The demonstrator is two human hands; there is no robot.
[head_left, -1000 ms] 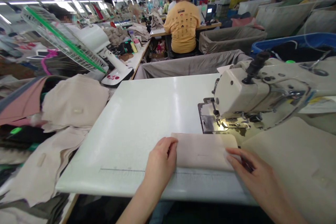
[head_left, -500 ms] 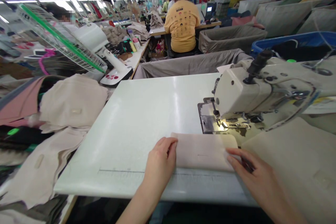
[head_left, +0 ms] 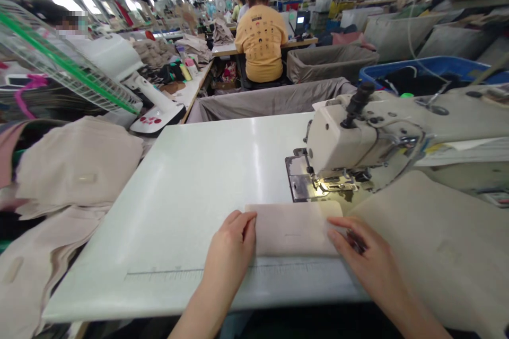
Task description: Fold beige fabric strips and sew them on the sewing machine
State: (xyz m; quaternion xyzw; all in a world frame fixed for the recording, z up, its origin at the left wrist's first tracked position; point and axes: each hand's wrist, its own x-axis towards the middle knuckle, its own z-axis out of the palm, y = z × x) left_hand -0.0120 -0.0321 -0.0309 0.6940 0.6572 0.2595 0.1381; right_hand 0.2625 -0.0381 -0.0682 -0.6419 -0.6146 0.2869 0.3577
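Observation:
A folded beige fabric piece (head_left: 292,230) with a short dark line on it lies flat on the white table, just in front of the sewing machine (head_left: 338,132). My left hand (head_left: 234,241) pinches its left edge between thumb and fingers. At its right edge, my right hand (head_left: 361,249) has thumb and forefinger closed on the fabric; a small dark metal object, too unclear to name, shows under its fingers. The lit needle area (head_left: 328,185) is a little beyond the fabric. A larger beige panel (head_left: 445,249) lies to the right of my right hand.
Beige fabric stacks (head_left: 79,161) lie left of the white table (head_left: 191,180), below a tilted fan (head_left: 115,58). A grey cloth-lined bin (head_left: 270,99) stands behind the table. Farther back sits a person in a yellow shirt (head_left: 260,45). A blue tub (head_left: 429,66) is at the right.
The camera view has shifted to the right, so the surroundings sit farther left in the picture. Both hands keep their hold on the fabric, which has barely moved on the table.

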